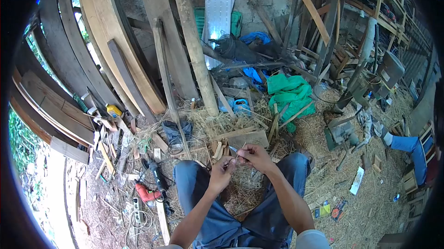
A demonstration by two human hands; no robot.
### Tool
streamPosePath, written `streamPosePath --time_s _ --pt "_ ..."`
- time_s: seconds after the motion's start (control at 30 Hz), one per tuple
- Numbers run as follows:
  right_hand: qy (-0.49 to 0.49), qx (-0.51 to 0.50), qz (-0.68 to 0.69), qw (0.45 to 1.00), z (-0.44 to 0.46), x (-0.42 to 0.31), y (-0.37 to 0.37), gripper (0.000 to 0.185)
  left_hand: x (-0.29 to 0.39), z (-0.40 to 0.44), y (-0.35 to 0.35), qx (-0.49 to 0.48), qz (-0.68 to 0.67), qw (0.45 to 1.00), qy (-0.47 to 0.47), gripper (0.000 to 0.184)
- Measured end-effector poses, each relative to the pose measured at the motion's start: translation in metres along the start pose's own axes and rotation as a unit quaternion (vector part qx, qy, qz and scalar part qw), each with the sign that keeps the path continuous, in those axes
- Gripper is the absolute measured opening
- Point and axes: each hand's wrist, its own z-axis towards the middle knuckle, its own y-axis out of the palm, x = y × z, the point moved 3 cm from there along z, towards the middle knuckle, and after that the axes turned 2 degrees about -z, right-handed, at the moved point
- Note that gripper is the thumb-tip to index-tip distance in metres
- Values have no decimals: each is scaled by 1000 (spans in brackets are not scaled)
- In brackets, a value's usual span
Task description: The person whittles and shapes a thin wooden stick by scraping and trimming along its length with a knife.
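Observation:
My left hand [223,171] is closed in a pinch in front of my knees, holding one end of a thin stick [238,156]. Close beside it, almost touching, my right hand [257,158] has its fingers closed around a small tool with a pale, pointed tip [232,148] like a knife blade. That tip points left, across the stick. Most of the tool is hidden in my right fingers, so its exact kind is unclear. Just beyond my hands lies a wooden board [249,141] with small wood pieces [218,150] next to it.
A red drill [147,193] and a dark power tool [157,175] lie at left near a power strip [137,209]. Tall planks [115,41] lean at the back left. A green sheet [289,92] lies ahead. At right, another person's blue-clad leg [409,146] shows near a machine [342,135].

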Motion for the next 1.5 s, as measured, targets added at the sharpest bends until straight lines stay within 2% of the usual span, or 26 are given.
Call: streamPosePath --time_s 0.07,0.1,0.17,0.33,0.4,0.47,0.7,0.77,0.8,0.93,1.0,1.03,1.07,1.13,1.23,1.33,1.37,1.4,1.47,1.5 --pt "5 5 3 1000 2 4 -4 22 5 -3 1 45 94 994 46 11" --pt "10 8 5 1000 2 3 -5 22 10 -5 3 43 94 994 44 11" --pt "35 14 15 999 2 2 -7 22 26 -10 7 96 255 954 123 10" --pt "66 15 40 997 6 2 -9 23 37 -11 9 104 266 948 138 7" --pt "80 57 38 994 8 1 -10 24 40 -11 8 105 271 947 136 6" --pt "77 63 34 994 10 2 -10 24 39 -10 7 99 291 946 101 5" --pt "81 47 -4 996 16 8 -15 29 25 -16 -5 108 270 945 147 9" --pt "95 58 -27 993 18 8 -12 30 35 -18 -7 107 247 959 85 6" --pt "107 71 -44 991 19 10 -9 30 34 -19 -11 112 245 959 87 6" --pt "37 96 -75 992 21 16 4 30 26 -8 -21 118 236 957 119 8" --pt "91 23 -69 993 17 17 17 30 26 -5 -23 111 238 958 118 9" --pt "77 21 -1 997 12 7 27 27 31 -5 -21 123 248 949 149 9" --pt "72 21 -2 997 19 5 24 27 35 -2 -21 135 257 940 181 9" --pt "45 122 -105 986 28 5 7 24 34 1 -19 125 269 938 177 8" --pt "84 86 -39 992 39 -15 -8 22 40 8 -19 120 303 933 156 8" --pt "82 93 -74 989 57 -8 -21 22 38 15 -14 125 317 927 157 7" --pt "36 197 -176 964 61 -5 -30 21 39 17 -15 132 314 924 171 7" --pt "9 182 -57 982 80 23 -87 20 42 15 -17 135 316 923 172 7" --pt "43 258 -46 964 70 8 -126 20 44 3 -33 114 299 940 121 8" --pt "55 246 -40 967 65 -6 -113 20 36 7 -39 115 220 961 124 13"
